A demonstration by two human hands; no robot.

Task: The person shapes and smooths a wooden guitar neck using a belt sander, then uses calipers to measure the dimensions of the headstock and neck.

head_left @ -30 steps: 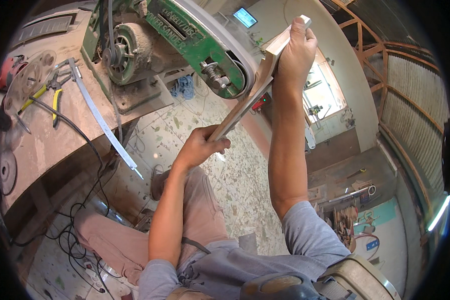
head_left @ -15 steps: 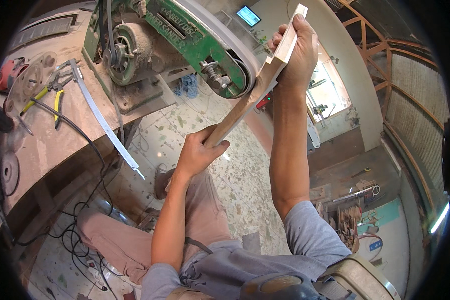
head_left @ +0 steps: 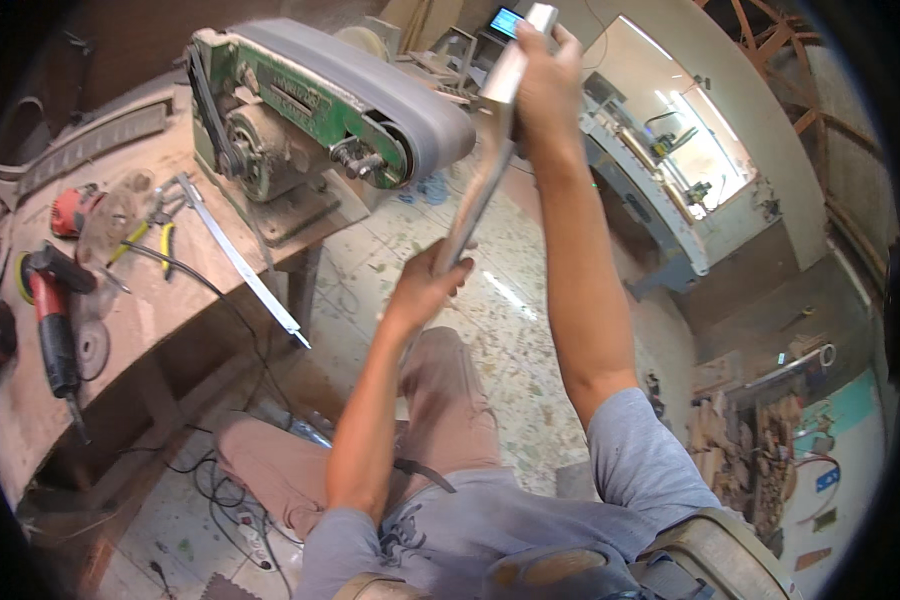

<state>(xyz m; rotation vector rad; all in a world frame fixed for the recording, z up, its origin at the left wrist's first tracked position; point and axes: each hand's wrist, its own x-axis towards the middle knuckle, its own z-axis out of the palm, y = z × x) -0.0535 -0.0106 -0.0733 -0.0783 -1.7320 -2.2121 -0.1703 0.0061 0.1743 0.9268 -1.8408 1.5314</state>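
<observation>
On the left, the worktop (head_left: 158, 303) carries a green belt sander (head_left: 295, 105), and I grip a wooden piece (head_left: 480, 178), my left hand (head_left: 423, 290) near, my right hand (head_left: 550, 88) far.

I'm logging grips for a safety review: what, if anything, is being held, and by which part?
A long wooden piece: the left hand grips it near its lower end, the right hand near its upper end.

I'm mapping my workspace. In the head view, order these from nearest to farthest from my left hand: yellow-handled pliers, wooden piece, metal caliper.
1. Wooden piece: held in the left hand.
2. Metal caliper: left, tip past the bench edge.
3. Yellow-handled pliers: farther left, on the bench.
</observation>
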